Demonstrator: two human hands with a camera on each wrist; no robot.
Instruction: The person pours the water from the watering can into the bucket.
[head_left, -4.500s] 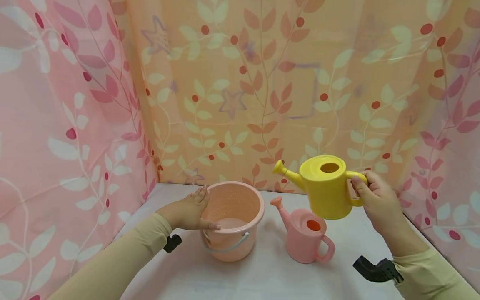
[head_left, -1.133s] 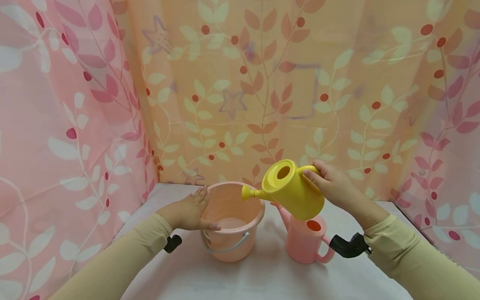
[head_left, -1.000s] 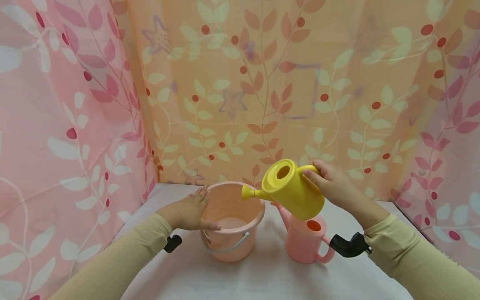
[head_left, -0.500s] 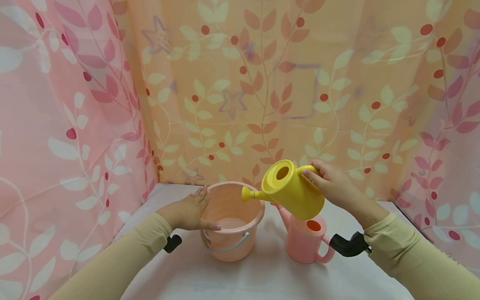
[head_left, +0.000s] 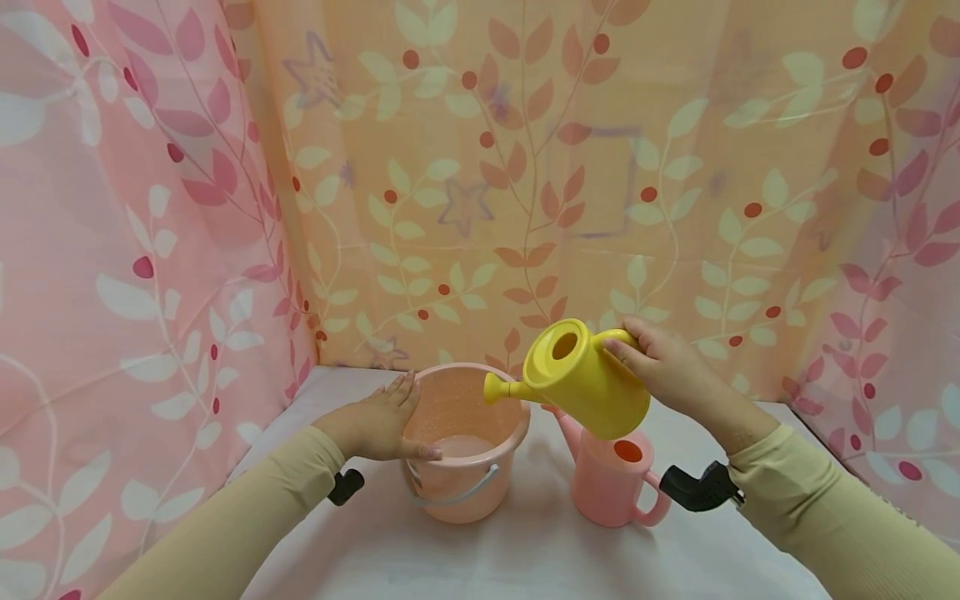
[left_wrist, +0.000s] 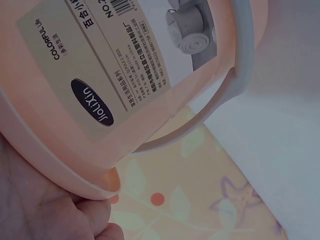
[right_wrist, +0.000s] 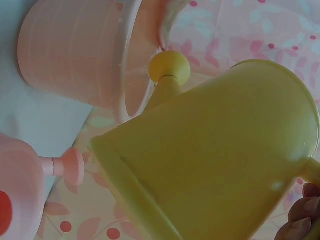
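Note:
My right hand (head_left: 663, 367) grips the handle of a yellow watering can (head_left: 592, 387). The can is tilted to the left, and its spout end sits over the right part of a peach bucket (head_left: 468, 492). My left hand (head_left: 371, 421) rests on the bucket's left rim, fingers straight and thumb along the front edge. In the left wrist view, that hand (left_wrist: 45, 205) lies against the rim beside a printed label (left_wrist: 110, 55). Below the yellow can stands a pink watering can (head_left: 607, 487), upright and partly hidden. No water stream is visible from the spout.
The bucket's grey-white handle (head_left: 461, 492) hangs down its front. A white cloth (head_left: 525, 562) covers the table. Leaf-patterned curtains (head_left: 465, 283) close off the back and both sides. A black wrist mount (head_left: 697, 487) on the right sleeve is close to the pink can's handle.
Since the oldest frame, my right hand has brought the yellow can left and tipped it toward the bucket. Over the last second it stays nearly still. My left hand has not moved.

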